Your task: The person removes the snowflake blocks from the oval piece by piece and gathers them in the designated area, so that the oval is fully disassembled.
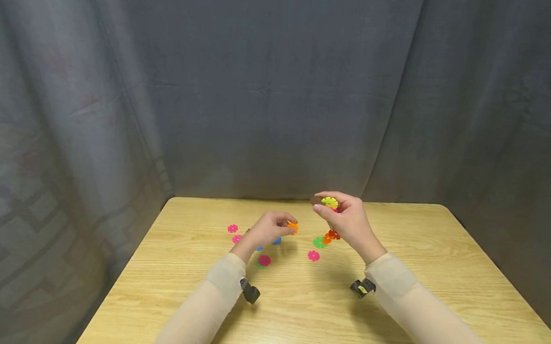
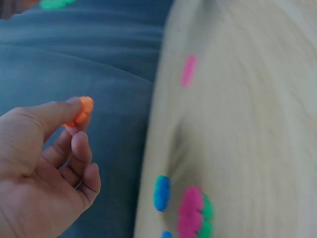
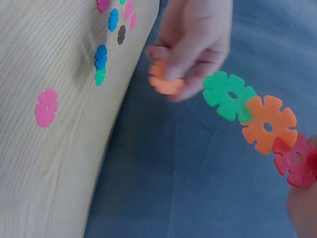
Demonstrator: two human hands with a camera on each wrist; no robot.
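My left hand pinches a single orange flower-shaped disc between thumb and fingers just above the wooden table; the left wrist view shows the same pinch on the orange disc. My right hand is raised a little higher and to the right, gripping a chain of joined discs with a yellow disc on top. In the right wrist view the chain hangs free: green, orange, then red. The single orange disc is close to the green end, apart from it.
Loose discs lie on the table under and around the hands: two pink discs at the left, a blue disc, a pink disc on a green one, another pink disc. A grey curtain surrounds the table.
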